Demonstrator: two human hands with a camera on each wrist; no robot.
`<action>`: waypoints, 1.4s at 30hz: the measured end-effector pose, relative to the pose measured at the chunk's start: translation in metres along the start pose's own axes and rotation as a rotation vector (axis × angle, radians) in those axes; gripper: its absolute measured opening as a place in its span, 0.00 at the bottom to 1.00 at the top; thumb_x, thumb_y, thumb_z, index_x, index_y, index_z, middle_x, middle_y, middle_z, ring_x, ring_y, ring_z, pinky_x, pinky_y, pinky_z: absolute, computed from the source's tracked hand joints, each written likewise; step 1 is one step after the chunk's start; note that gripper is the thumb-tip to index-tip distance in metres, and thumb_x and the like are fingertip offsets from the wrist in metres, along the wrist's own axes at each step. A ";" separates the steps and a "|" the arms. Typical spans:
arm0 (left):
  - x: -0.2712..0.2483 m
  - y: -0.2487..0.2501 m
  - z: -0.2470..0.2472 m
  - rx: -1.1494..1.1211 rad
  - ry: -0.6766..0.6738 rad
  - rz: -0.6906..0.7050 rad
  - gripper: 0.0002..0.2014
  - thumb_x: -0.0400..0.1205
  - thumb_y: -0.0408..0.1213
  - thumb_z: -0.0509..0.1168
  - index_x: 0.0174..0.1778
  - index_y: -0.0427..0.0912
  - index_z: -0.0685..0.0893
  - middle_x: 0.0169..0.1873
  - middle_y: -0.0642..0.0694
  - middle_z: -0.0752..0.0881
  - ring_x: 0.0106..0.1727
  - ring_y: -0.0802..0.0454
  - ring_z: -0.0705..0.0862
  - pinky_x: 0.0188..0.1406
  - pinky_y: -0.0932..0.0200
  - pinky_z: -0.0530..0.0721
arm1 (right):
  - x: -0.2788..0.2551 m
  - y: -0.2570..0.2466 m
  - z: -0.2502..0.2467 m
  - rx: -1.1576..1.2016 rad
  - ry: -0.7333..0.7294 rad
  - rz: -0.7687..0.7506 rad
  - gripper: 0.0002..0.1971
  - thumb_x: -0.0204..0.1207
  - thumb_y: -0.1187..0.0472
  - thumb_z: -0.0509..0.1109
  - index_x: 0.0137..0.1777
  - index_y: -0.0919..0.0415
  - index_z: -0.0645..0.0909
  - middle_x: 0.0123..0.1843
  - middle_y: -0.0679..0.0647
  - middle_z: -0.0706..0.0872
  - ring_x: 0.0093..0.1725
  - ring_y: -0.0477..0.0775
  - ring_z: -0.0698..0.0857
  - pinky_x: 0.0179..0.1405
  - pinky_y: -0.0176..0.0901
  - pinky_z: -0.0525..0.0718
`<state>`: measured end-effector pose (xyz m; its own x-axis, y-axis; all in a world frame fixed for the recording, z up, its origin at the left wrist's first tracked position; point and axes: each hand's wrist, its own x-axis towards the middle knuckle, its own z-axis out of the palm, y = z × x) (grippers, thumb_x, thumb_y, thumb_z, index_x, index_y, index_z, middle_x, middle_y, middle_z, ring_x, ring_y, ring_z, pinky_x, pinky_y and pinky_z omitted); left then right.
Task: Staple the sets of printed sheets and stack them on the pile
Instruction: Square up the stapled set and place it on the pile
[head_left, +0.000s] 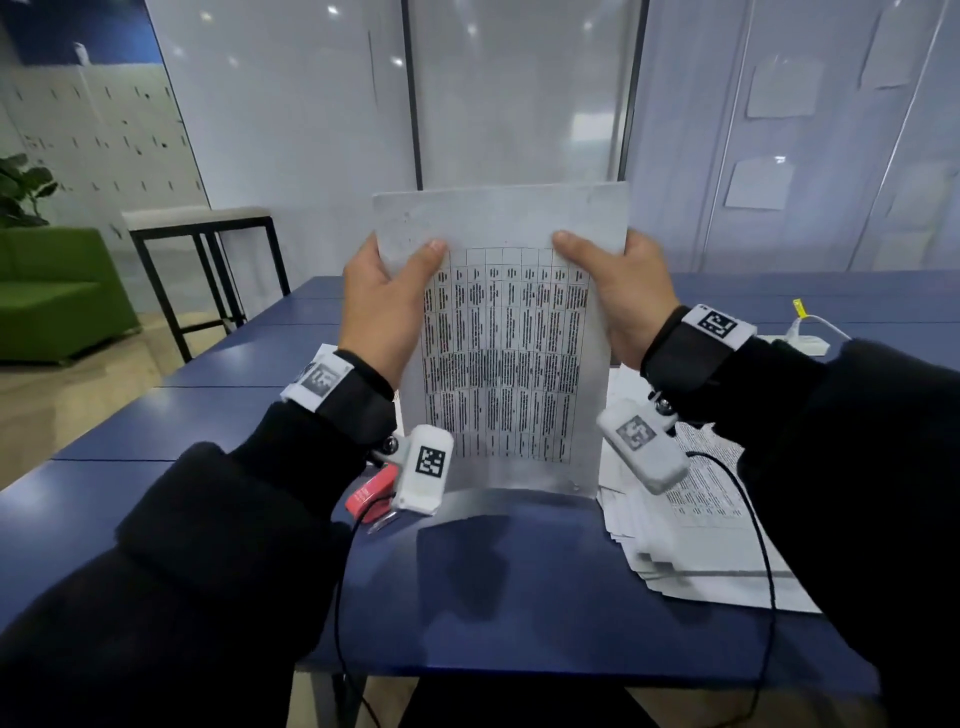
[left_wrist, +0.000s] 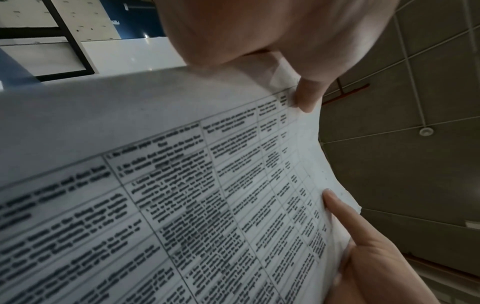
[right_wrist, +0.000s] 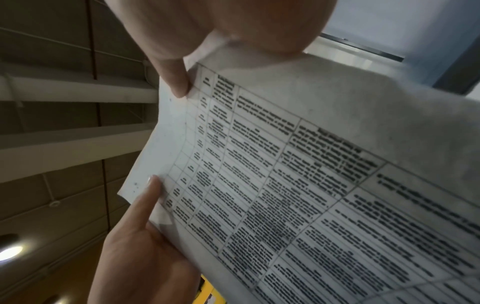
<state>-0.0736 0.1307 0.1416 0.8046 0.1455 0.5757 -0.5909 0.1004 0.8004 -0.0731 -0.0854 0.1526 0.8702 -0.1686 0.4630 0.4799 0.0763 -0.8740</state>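
The set of printed sheets (head_left: 501, 343) stood upright on the blue table (head_left: 260, 364), its bottom edge resting on the tabletop and its printed grid facing the person. Both hands gripped it at the side edges, near the top of the grid.

Left hand (head_left: 382, 306): the thumb lay across the front face, the remaining fingers went behind the sheets. The hand was clamped on the left edge. In the left wrist view, the left hand (left_wrist: 298, 37) pinched the paper margin.

Right hand (head_left: 621, 296): mirrored position, thumb on the front face, fingers behind, clamped on the right edge. In the right wrist view, one of the opposite hand's fingers (right_wrist: 145, 203) lay flat against the paper near the far margin.

The two hands were held apart by the width of the sheets.

The pile (head_left: 691, 525) of printed sheets lay flat on the table to the right, fanned at its edges. A red stapler (head_left: 371, 496) lay on the table below the left wrist, partly hidden by the wrist camera (head_left: 423, 467).
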 end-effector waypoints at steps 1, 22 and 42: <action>-0.001 -0.001 0.000 0.001 0.013 -0.001 0.08 0.88 0.33 0.70 0.61 0.37 0.85 0.51 0.50 0.93 0.54 0.55 0.92 0.54 0.61 0.88 | 0.000 0.001 0.000 -0.005 0.005 0.008 0.32 0.64 0.47 0.86 0.59 0.70 0.86 0.57 0.65 0.93 0.60 0.67 0.92 0.68 0.70 0.86; -0.038 -0.036 -0.015 0.037 -0.009 -0.178 0.14 0.86 0.42 0.72 0.67 0.43 0.88 0.58 0.52 0.94 0.61 0.56 0.91 0.66 0.51 0.87 | -0.028 0.039 -0.011 0.023 -0.016 0.069 0.10 0.77 0.60 0.82 0.57 0.60 0.91 0.56 0.58 0.95 0.61 0.60 0.92 0.70 0.65 0.86; -0.066 -0.066 -0.025 0.168 -0.078 -0.219 0.09 0.89 0.48 0.68 0.62 0.54 0.89 0.58 0.56 0.93 0.63 0.56 0.90 0.67 0.46 0.86 | -0.044 0.073 -0.019 -0.070 -0.027 0.086 0.11 0.78 0.61 0.81 0.58 0.62 0.90 0.56 0.56 0.95 0.58 0.54 0.93 0.64 0.48 0.89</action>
<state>-0.0894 0.1393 0.0461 0.9178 0.0615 0.3922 -0.3900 -0.0448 0.9197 -0.0786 -0.0908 0.0657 0.9108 -0.1379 0.3892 0.3955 0.0206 -0.9182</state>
